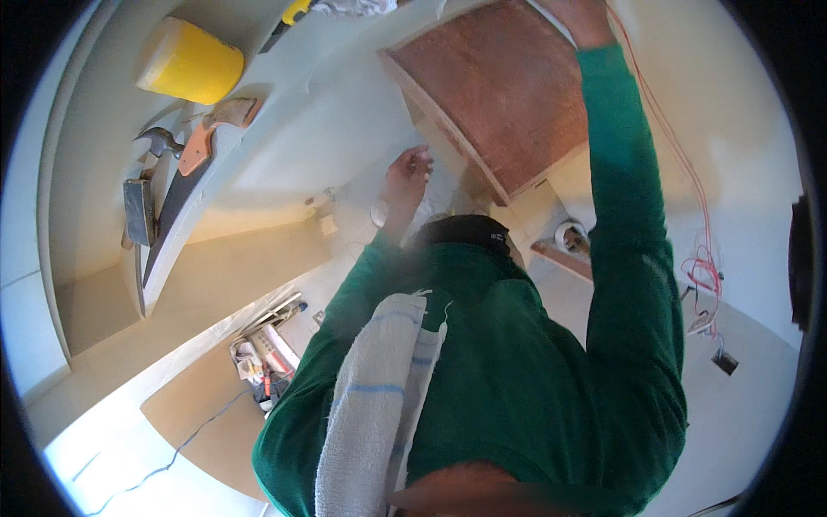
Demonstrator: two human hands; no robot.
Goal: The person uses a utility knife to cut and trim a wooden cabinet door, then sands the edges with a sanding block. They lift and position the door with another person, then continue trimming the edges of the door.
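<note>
At the top edge my right hand [587, 24] is raised beside a reddish-brown wooden panel [508, 86]. Its fingers are cut off by the frame, and a thin pale strip [553, 22] runs next to it. My left hand [408, 177] hangs lower, left of the panel's light wooden edge. Its fingers are loosely curled and somewhat apart, with nothing visible in them. Both arms wear green sleeves, and a white towel with blue stripes [370, 396] lies over my left shoulder.
On the pale ledge at left are a yellow bucket [194, 62], a claw hammer [159, 140], a handsaw [200, 151] and a grey block-shaped tool head [138, 211]. A yellow-handled tool [293, 12] lies farther up. Red cables [702, 198] hang at right. Below left are assorted tools [263, 362].
</note>
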